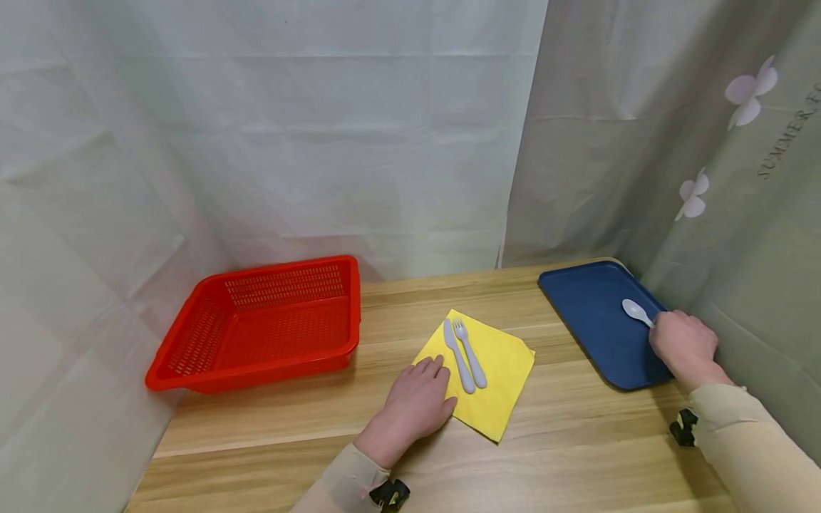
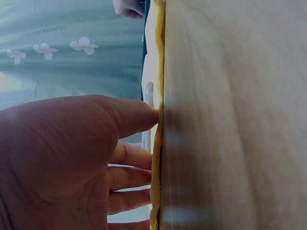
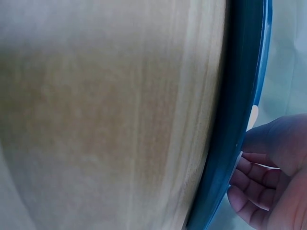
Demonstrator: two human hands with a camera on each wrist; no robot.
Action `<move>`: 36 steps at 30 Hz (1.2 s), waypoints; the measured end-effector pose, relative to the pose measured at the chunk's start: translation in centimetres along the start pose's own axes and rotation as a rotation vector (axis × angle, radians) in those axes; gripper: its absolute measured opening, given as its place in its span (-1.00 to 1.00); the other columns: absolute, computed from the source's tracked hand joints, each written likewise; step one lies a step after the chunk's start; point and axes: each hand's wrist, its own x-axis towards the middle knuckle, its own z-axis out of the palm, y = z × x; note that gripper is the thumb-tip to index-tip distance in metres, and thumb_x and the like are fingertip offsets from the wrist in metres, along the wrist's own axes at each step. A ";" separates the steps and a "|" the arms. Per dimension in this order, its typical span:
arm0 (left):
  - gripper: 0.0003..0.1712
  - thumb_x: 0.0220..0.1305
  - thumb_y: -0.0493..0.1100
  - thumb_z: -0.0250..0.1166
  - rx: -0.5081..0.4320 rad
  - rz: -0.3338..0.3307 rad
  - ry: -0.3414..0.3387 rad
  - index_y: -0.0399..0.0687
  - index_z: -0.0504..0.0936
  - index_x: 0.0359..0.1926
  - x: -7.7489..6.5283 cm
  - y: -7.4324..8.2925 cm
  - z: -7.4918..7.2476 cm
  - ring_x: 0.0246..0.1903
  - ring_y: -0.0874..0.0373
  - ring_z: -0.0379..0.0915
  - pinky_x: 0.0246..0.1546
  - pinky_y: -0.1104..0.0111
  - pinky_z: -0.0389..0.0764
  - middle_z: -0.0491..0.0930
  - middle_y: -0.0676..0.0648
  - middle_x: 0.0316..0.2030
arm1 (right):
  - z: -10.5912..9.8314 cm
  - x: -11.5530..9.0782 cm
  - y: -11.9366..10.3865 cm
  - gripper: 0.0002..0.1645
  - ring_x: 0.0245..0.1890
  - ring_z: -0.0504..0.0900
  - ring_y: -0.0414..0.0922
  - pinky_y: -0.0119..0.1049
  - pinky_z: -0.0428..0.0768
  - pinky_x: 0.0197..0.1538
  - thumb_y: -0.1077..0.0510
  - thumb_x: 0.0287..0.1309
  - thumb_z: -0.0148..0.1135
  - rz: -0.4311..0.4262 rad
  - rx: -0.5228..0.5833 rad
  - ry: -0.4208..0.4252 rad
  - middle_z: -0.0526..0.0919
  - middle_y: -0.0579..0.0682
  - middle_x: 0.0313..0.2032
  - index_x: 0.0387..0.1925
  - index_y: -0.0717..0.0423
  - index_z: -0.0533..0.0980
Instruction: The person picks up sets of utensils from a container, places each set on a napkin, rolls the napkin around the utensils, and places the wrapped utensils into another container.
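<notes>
A yellow napkin lies turned at an angle on the wooden table, its folded edge seen side-on in the left wrist view. On it a pale plastic knife and fork lie side by side. My left hand rests on the napkin's left part, fingertips and thumb touching it beside the knife. Over the right side of a blue tray, my right hand pinches the handle of a white plastic spoon. The spoon's bowl points to the back left; its handle end is hidden by the fingers.
At the left of the table stands a red perforated plastic basket. Pale curtains hang behind and along both sides, the right one close to the tray and my right hand. Bare wood lies between the napkin and the tray.
</notes>
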 end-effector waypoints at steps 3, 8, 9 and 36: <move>-0.32 0.56 0.17 0.37 -0.004 0.000 -0.004 -0.18 0.60 0.44 0.0 0.0 0.0 0.52 -0.13 0.39 0.51 -0.04 0.45 0.48 -0.20 0.52 | -0.1 -0.1 -0.1 -0.68 -0.26 0.61 0.57 0.43 0.56 -0.38 0.30 0.33 -0.02 0.000 0.001 0.004 0.60 0.52 -0.29 -0.33 0.48 0.59; -0.32 0.56 0.16 0.37 -0.009 -0.001 -0.004 -0.19 0.59 0.45 0.0 0.0 -0.1 0.52 -0.13 0.39 0.51 -0.04 0.45 0.48 -0.20 0.53 | -0.2 -0.3 -0.3 -0.70 -0.27 0.62 0.55 0.42 0.55 -0.39 0.30 0.32 0.00 -0.003 0.003 0.007 0.60 0.51 -0.31 -0.32 0.46 0.60; -0.32 0.56 0.16 0.37 -0.009 -0.001 -0.004 -0.19 0.59 0.44 -0.1 0.0 -0.1 0.52 -0.14 0.39 0.51 -0.04 0.45 0.48 -0.21 0.53 | -0.3 -0.4 -0.3 -0.71 -0.27 0.62 0.55 0.41 0.55 -0.40 0.30 0.32 0.01 -0.006 0.003 0.006 0.60 0.50 -0.31 -0.32 0.45 0.60; -0.31 0.56 0.15 0.37 -0.027 -0.006 -0.020 -0.20 0.58 0.46 0.0 -0.1 -0.3 0.53 -0.14 0.37 0.53 -0.05 0.42 0.46 -0.21 0.54 | -0.3 -0.9 -2.2 -0.80 -0.43 0.59 0.36 0.31 0.50 -0.52 0.25 0.30 0.22 -0.091 0.038 0.124 0.58 0.29 -0.43 -0.26 0.36 0.65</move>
